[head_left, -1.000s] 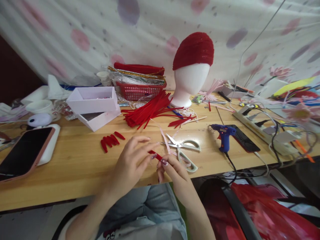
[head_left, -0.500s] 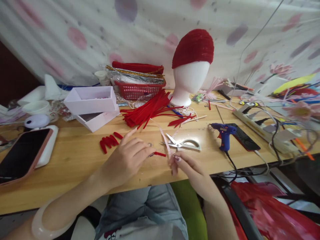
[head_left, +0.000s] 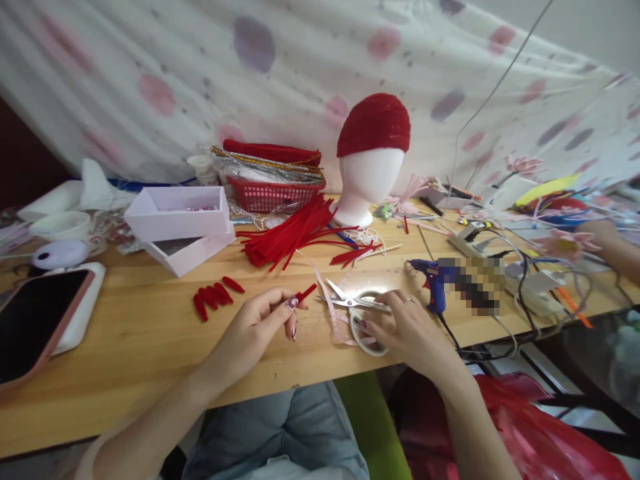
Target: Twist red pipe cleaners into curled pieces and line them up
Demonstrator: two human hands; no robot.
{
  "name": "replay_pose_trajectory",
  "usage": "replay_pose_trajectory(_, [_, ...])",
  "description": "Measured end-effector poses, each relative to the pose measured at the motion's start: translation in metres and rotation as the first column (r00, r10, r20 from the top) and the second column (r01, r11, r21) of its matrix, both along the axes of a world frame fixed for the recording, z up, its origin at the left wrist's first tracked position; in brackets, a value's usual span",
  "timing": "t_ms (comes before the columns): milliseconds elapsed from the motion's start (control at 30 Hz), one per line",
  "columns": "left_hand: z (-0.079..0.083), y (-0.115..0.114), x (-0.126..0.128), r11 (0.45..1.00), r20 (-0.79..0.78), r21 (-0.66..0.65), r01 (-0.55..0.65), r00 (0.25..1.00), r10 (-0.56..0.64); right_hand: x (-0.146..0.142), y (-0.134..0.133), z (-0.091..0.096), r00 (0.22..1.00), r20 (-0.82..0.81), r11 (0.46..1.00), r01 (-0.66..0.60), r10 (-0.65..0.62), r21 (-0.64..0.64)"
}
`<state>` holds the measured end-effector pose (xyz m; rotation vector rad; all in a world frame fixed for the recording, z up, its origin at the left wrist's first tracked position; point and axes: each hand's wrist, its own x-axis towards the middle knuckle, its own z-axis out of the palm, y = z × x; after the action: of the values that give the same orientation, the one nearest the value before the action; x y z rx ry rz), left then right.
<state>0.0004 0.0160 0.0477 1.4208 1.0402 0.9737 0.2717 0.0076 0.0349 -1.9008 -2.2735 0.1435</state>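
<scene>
Between the thumb and fingers of my left hand [head_left: 273,317] is a short red pipe cleaner piece [head_left: 307,292], its free end pointing up and right. My right hand [head_left: 413,330] has its fingers at the handles of the scissors [head_left: 353,303], thumb by the lower loop. The scissor blades are spread apart and point left. A pale pink measuring tape [head_left: 334,325] lies curled beneath them. Left of my left hand, several red leaf-shaped pieces [head_left: 215,295] rest in a group. Behind lies a bundle of long red pipe cleaners [head_left: 285,237].
A white foam head [head_left: 370,180] wears a red cap. Nearby are a red basket [head_left: 275,195], white boxes [head_left: 177,213], a blue glue gun [head_left: 436,287], a power strip [head_left: 470,241] with cables, and a phone [head_left: 43,320]. Another person's hand [head_left: 603,237] reaches in at right.
My right hand has let go of the measuring tape and moved right to the scissors, whose handles have turned and spread. My left hand has turned, lifting the red piece off the table.
</scene>
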Motion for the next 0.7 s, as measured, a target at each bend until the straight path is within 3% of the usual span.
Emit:
replay_pose_trajectory(233, [-0.003,0.001,0.002,0.999,0.035,-0.043,0.034,0.999,-0.032,0.0,0.013,0.009,0.992,0.114,0.991,-0.043,0.057,-0.124])
replay_pose_trajectory(433, [0.0,-0.003,0.006,0.999,-0.026,-0.023,0.023,0.999,-0.023,0.01,0.013,0.011,0.995,-0.018,0.994,-0.103,0.103,-0.026])
replay_pose_trajectory(567, [0.001,-0.001,0.009,1.0,-0.033,0.017,-0.01,0.999,0.011,0.017,0.014,0.008,0.993,0.08,0.995,-0.08,0.085,-0.061])
replay_pose_trajectory(700, [0.0,0.001,0.01,1.0,-0.014,-0.001,-0.025,1.0,0.025,0.016,0.024,0.006,0.97,0.184,0.983,-0.135,0.156,-0.121])
